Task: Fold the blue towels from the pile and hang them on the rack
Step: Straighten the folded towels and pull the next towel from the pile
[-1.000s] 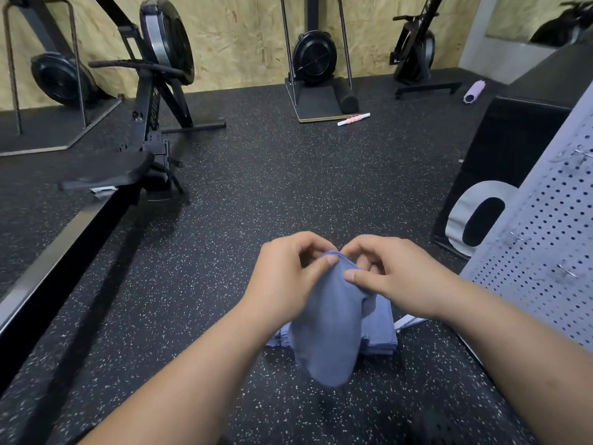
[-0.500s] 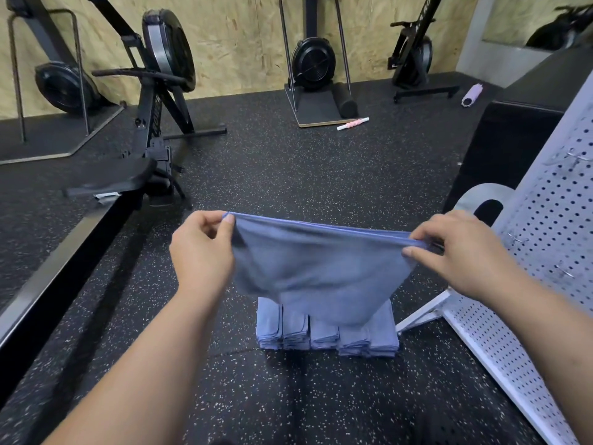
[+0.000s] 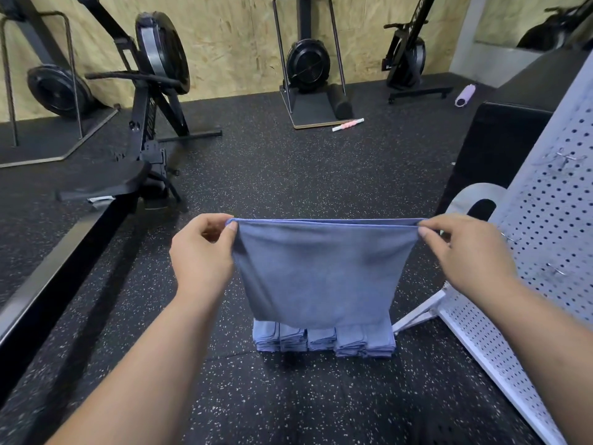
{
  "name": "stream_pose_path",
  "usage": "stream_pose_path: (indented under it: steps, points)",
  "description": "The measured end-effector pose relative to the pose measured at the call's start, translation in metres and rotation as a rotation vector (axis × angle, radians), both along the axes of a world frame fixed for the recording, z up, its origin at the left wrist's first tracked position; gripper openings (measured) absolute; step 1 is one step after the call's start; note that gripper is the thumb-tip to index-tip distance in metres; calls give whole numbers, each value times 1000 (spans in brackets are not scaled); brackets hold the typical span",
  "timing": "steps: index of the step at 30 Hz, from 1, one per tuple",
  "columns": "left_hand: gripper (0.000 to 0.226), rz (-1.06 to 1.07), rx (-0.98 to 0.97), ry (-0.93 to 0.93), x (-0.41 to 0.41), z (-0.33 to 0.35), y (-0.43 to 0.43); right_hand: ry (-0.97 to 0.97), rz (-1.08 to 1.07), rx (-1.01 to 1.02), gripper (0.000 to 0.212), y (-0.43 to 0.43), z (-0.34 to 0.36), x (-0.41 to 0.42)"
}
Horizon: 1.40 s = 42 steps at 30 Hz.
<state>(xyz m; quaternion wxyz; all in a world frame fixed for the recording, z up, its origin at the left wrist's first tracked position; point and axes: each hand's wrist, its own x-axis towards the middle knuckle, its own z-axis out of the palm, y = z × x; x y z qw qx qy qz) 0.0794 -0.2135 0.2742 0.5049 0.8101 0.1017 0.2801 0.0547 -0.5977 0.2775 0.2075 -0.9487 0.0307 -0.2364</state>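
The black floor with little white specks is lying under everything. A big black rowing machine is standing on its left side. A white rack full of round holes is standing on the right, with its foot resting on the floor. A blue towel is hanging in the air in the middle, stretched out between two hands. The pile of folded blue towels is sitting on the floor right below it, just beside the foot of the rack. The left hand is pinching the towel's top left corner with thumb and fingers. The right hand is pinching the top right corner the same way. A small pink stick is lying on the floor far back.
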Motion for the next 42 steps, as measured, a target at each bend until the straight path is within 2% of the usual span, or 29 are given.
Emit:
stream_pose_path:
  steps: [5, 9, 11, 13, 15, 18, 20, 22, 24, 26, 28, 31, 37, 40, 42]
  points:
    - [7, 17, 27, 66, 2, -7, -4, -97, -61, 138, 9, 6, 15, -4]
    - [4, 52, -19, 77, 4, -11, -4, -79, -21, 192, 34, 7, 17, -4]
    - [3, 87, -69, 72, 4, -14, -3, -85, 9, 79, 21, 6, 16, -2]
    - [4, 123, -88, 76, 5, -15, -1, -85, 61, 95, 10, 6, 16, -1]
    - [3, 155, -114, 97, 5, -16, 2, -35, 137, 306, 8, 6, 21, 1]
    - [4, 188, -159, 125, 7, -19, 8, 54, 361, 740, 42, 8, 38, -3]
    - [5, 193, -164, 138, 7, -19, 8, 65, 440, 877, 57, 9, 51, -9]
    - [6, 189, -196, 133, 6, -17, 5, 58, 470, 890, 48, 13, 62, -16]
    - [9, 153, -289, 129, 8, -16, 1, 28, 436, 868, 33, 14, 66, -19]
    - [13, 24, -442, 147, 12, -15, 1, -1, 324, 871, 27, 8, 57, -14]
    - [17, -152, -604, 178, 13, -12, -1, 14, 199, 904, 30, -2, 43, -8]
    - [19, -318, -721, 250, 12, -8, -7, 41, 44, 968, 40, -14, 27, -2]
    - [16, -275, -884, 365, 9, -8, -16, 110, -90, 1126, 43, -20, 10, 8]
    - [6, -227, -863, 402, 3, -9, -31, 147, -120, 1181, 36, -10, 4, 9]
    - [8, -221, -826, 416, -1, -11, -43, 182, -94, 1174, 31, 1, 4, 9]
